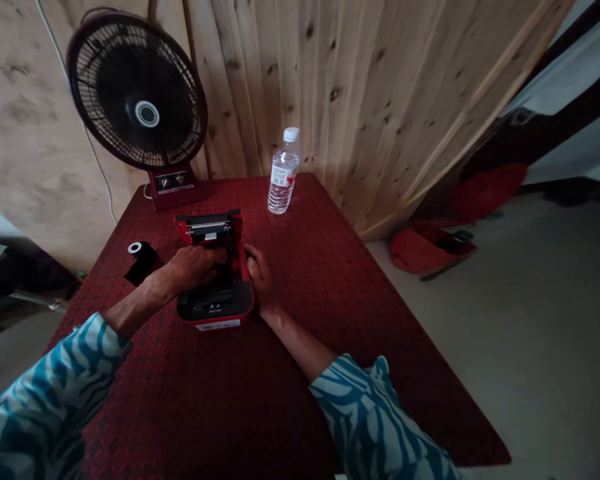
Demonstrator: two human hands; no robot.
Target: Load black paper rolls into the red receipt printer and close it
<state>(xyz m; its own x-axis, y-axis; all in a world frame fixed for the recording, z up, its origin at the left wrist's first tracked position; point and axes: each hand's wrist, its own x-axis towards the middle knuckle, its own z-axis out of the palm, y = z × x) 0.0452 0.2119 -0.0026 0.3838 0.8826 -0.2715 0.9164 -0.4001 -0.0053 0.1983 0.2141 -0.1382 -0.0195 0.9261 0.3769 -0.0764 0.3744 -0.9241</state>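
A small red and black label printer (215, 301) stands on the table with its lid (207, 220) raised at the far side. My left hand (195, 263) reaches into its open bay from the left. Those fingers are bent and close together, with their tips hidden in the dark interior. Around the printer's right wall, my right hand (261, 277) is closed, thumb on the near side and fingers partly hidden. Just left of the printer lies a black roll (147, 251) with a white core, a strip of it unrolled toward me.
A dark red patterned cloth covers the table (300, 393). At the back left stands a large fan (147, 113), against a wooden wall (280, 60). A capped clear water bottle (283, 175) is behind and right of the printer. On the floor at right sits an open red bag (415, 250).
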